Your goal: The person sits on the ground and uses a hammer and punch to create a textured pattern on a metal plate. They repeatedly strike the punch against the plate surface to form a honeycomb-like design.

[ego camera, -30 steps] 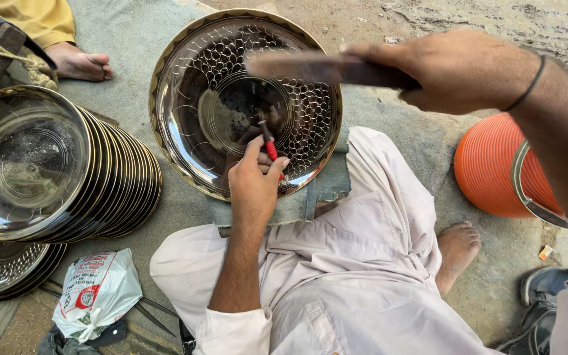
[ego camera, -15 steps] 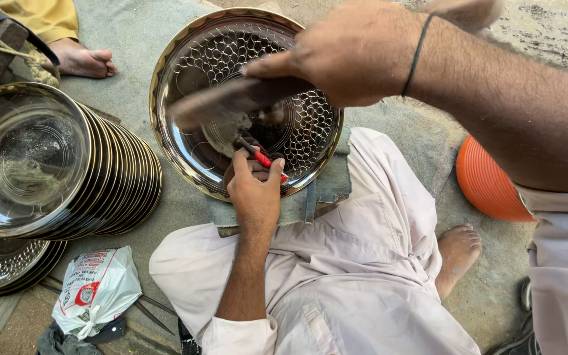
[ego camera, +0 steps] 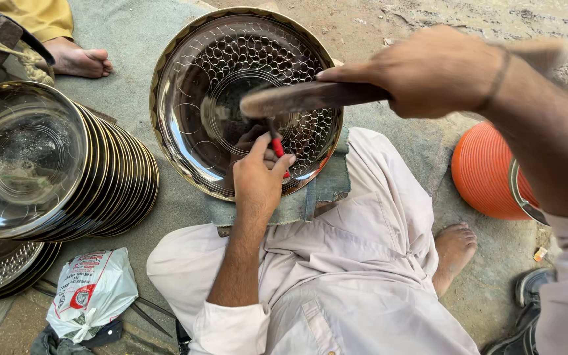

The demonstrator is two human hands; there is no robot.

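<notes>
I see one large round metal tray [ego camera: 198,98] in the upper middle of the frame, propped on a grey cloth pad [ego camera: 323,190] over my lap. Its floor is covered with a punched scale pattern around a plain centre ring; nothing lies in it but the tool tip.

My left hand [ego camera: 261,174] sits at the tray's lower rim, fingers [ego camera: 258,146] closed in a pinch around a small red-handled punch [ego camera: 277,146] that stands on the tray's surface. My right hand [ego camera: 432,72], upper right of the frame, is wrapped tightly around the handle of a wooden mallet [ego camera: 304,98], whose long head lies level just above the punch; I cannot tell if they touch.

At the left, one stack of shiny trays [ego camera: 110,177] leans on edge, too many to count, the front one empty and mirror-bright. A second, flat pile [ego camera: 1,269] lies below it, lower left. One white plastic bag [ego camera: 90,289] rests on the ground beside that pile. One orange ribbed tub [ego camera: 481,171] stands at the right edge; its contents are hidden. Another person's bare foot [ego camera: 77,59] shows at upper left.
</notes>
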